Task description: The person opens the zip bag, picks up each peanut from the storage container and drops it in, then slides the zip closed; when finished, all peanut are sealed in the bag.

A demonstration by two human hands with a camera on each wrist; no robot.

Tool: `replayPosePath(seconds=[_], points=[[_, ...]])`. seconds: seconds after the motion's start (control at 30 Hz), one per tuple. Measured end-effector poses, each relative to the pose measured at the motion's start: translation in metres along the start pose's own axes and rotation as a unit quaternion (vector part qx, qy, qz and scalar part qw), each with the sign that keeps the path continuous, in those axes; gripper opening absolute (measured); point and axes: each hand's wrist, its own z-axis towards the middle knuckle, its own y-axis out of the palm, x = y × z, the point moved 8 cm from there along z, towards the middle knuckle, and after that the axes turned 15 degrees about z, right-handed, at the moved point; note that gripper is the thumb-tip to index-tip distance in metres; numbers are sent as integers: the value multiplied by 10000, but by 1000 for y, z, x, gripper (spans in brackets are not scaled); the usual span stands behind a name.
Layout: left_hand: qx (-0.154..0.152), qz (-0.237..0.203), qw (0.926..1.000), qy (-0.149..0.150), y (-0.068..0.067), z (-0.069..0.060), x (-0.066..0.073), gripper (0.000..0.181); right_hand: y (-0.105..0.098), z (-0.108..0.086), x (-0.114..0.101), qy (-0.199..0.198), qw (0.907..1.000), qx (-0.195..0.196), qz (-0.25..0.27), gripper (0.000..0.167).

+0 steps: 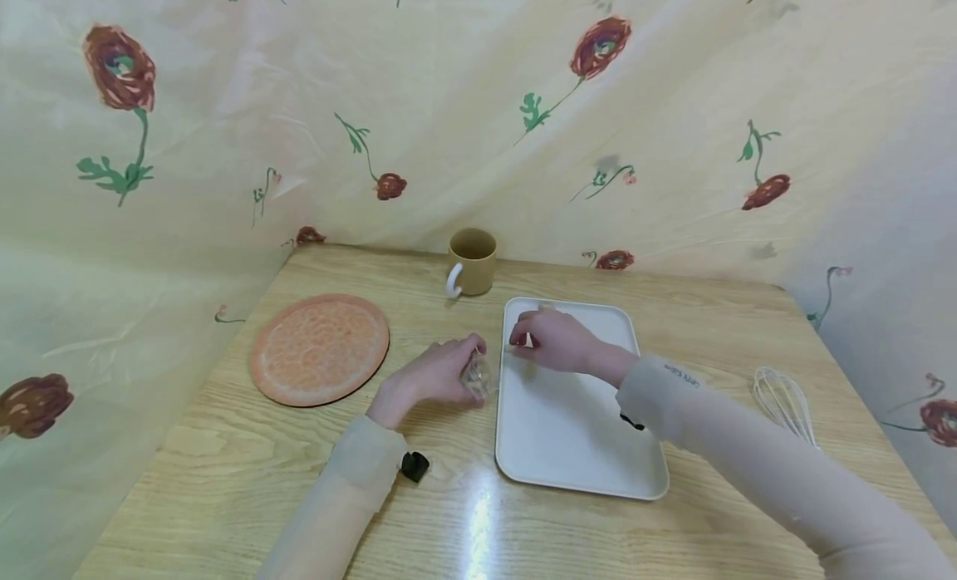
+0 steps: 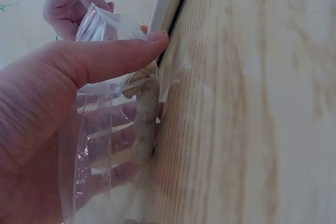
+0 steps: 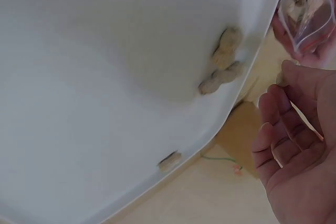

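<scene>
My left hand (image 1: 441,372) holds a clear zip-lock bag (image 2: 100,166) beside the tray's left edge. The bag's mouth gapes in the right wrist view, and peanuts (image 2: 146,119) lie inside it. Over the left part of the white tray (image 1: 576,430), my right hand (image 1: 557,341) pinches a small pale piece, apparently a peanut (image 3: 282,80), mostly hidden by thumb and fingertips. On the tray, two peanuts (image 3: 220,78) lie close together near the rim, and another peanut (image 3: 169,161) sits farther along that rim.
A tan mug (image 1: 478,272) with a white handle stands at the back, near the flowered cloth. To the left lies a round orange mat (image 1: 321,349). A whisk (image 1: 785,401) rests right of the tray, partly behind my right sleeve.
</scene>
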Motion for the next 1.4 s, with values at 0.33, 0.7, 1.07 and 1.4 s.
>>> replayPosePath(seconds=[0.33, 0.7, 1.07, 1.4], points=[[38, -85, 9999, 55, -2, -2, 1, 72, 24, 3, -23, -178, 9991, -340, 198, 7], [98, -68, 9999, 114, -1, -2, 0, 70, 45, 5, -31, -217, 9976, -605, 277, 7], [63, -179, 9998, 101, -2, -2, 1, 72, 50, 7, -39, -279, 9968, -665, 337, 8], [29, -225, 9997, 92, -2, -3, 1, 71, 51, 7, -40, -353, 9962, -669, 423, 8]])
